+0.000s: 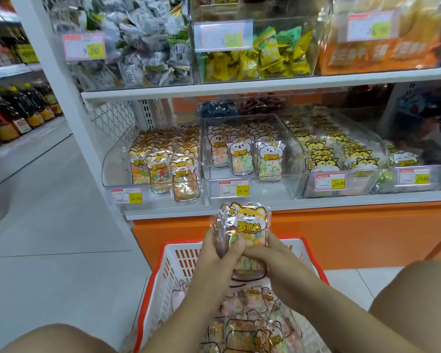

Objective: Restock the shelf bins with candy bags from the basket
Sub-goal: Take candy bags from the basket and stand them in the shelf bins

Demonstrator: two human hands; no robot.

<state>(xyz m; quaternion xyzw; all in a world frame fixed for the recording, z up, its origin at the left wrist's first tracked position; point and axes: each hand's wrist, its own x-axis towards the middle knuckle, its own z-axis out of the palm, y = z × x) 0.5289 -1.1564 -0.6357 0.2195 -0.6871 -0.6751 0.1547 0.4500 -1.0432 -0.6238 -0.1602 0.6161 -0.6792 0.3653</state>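
Observation:
Both hands hold a small stack of candy bags (245, 222) upright above the basket (163, 271), the front bag showing an orange fox face. My left hand (222, 253) grips the stack's left side, thumb across the front. My right hand (267, 256) grips its lower right part. More candy bags (250, 324) lie in the white basket with a red rim. On the low shelf, the left clear bin (117, 159) holds matching fox bags (163, 159), the middle bin (295, 154) holds koala bags (242, 154), and a third bin (377, 149) holds yellow cat bags (329, 154).
An upper shelf (265, 85) carries clear bins of wrapped sweets with price tags. The orange shelf base (354, 238) stands behind the basket. A white upright post (61, 85) bounds the shelf on the left, with an aisle of bottles (18, 110) beyond. My knees frame the basket.

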